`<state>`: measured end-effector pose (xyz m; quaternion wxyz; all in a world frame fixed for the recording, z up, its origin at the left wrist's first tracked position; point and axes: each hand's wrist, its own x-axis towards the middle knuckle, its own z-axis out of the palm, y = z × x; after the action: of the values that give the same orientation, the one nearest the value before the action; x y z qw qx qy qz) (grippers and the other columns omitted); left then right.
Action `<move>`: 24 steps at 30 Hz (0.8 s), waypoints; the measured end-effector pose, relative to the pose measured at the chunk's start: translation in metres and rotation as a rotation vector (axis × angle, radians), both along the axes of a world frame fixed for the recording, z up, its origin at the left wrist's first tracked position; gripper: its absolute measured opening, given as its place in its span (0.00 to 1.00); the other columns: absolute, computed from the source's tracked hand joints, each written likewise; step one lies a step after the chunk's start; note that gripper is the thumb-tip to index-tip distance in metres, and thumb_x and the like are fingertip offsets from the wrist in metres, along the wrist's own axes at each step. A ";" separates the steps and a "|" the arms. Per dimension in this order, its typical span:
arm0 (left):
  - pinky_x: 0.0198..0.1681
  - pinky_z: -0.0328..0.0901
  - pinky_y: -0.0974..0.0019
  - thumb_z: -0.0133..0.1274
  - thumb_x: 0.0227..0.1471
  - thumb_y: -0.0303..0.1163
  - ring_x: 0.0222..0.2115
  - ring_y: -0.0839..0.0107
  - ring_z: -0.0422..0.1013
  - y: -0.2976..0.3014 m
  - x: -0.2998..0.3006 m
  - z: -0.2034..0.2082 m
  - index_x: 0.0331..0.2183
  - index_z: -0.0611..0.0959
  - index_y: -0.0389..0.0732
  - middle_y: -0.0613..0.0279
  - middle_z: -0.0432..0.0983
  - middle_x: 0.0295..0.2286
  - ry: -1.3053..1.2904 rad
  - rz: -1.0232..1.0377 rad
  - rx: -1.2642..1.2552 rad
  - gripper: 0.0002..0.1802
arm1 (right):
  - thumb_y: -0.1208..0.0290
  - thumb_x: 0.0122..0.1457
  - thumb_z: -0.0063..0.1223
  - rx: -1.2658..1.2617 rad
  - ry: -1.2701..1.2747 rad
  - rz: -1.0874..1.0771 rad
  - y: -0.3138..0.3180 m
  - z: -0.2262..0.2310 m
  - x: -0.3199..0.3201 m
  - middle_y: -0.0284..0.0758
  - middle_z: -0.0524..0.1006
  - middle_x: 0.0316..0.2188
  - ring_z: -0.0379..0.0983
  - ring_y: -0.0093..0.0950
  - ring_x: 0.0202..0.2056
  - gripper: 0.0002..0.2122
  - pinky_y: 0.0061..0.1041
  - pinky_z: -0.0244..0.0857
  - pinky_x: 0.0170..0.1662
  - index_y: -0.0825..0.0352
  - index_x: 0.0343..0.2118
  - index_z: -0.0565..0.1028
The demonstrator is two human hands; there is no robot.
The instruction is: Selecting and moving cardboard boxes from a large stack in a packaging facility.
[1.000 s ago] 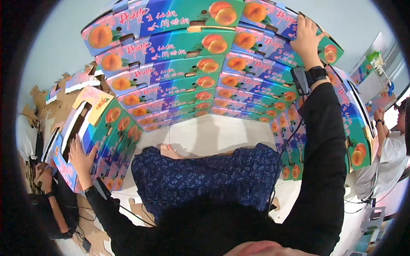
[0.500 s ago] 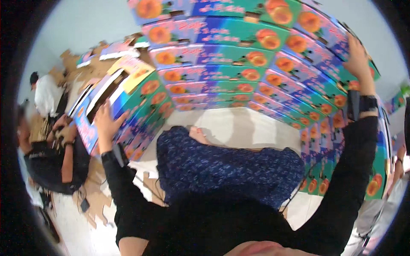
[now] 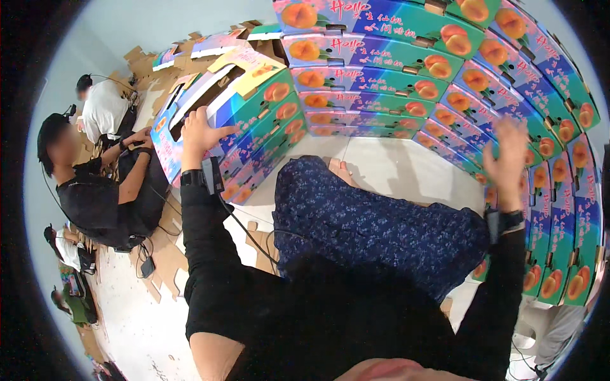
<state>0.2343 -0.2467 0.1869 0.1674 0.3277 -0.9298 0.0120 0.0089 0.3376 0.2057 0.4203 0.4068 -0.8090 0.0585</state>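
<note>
Floor (image 3: pixel 175 317): white, with cardboard scraps (image 3: pixel 257 251) near left.
Far stack (image 3: pixel 375 76): blue, pink and green boxes, printed with peaches.
Right stack (image 3: pixel 473 82): matching boxes, meeting the far stack at an angle.
Left stack (image 3: pixel 264 130): lower, left of the far stack; its top box (image 3: pixel 232 108) has a long slot.
Skirt (image 3: pixel 375 219): dark blue, patterned, near centre.
Co-worker (image 3: pixel 92 190): seated far left.
Left hand (image 3: pixel 200 136): on the top box, fingers close together, thumb spread.
Right hand (image 3: pixel 507 159): blurred before the right stack, fingers extended, thumb apart; contact unclear.
Adapter (image 3: pixel 147 267): black, on the floor.
</note>
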 end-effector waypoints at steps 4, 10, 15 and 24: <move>0.50 0.60 0.52 0.65 0.21 0.64 0.46 0.50 0.66 0.005 -0.005 -0.001 0.46 0.74 0.37 0.46 0.70 0.42 0.084 -0.015 -0.052 0.53 | 0.76 0.46 0.53 -0.025 -0.315 -0.044 0.016 -0.133 0.017 0.43 0.71 0.44 0.66 0.45 0.49 0.19 0.45 0.53 0.58 0.66 0.44 0.71; 0.52 0.53 0.52 0.67 0.23 0.58 0.46 0.51 0.63 0.032 0.018 -0.004 0.49 0.71 0.37 0.49 0.68 0.42 0.209 -0.057 -0.294 0.52 | 0.76 0.47 0.52 -0.120 -0.601 -0.109 0.010 -0.127 0.025 0.43 0.72 0.39 0.67 0.44 0.45 0.15 0.37 0.63 0.47 0.66 0.41 0.72; 0.56 0.50 0.50 0.67 0.24 0.49 0.47 0.54 0.61 0.055 0.057 -0.005 0.52 0.69 0.42 0.53 0.66 0.41 0.378 -0.115 -0.561 0.50 | 0.73 0.48 0.56 -0.202 -0.600 -0.102 0.028 -0.145 0.021 0.44 0.73 0.39 0.68 0.44 0.45 0.15 0.36 0.63 0.48 0.68 0.41 0.72; 0.58 0.44 0.52 0.61 0.28 0.42 0.51 0.64 0.60 0.036 0.111 -0.027 0.48 0.76 0.57 0.63 0.65 0.44 0.327 -0.358 -0.845 0.37 | 0.65 0.47 0.63 -0.558 -1.119 0.415 -0.075 -0.082 0.056 0.38 0.68 0.53 0.65 0.34 0.54 0.31 0.35 0.61 0.52 0.65 0.54 0.64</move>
<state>0.3454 -0.2103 0.1597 0.4289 0.0637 -0.8469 0.3077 0.0647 0.2625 0.1235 0.0061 0.3385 -0.7646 0.5484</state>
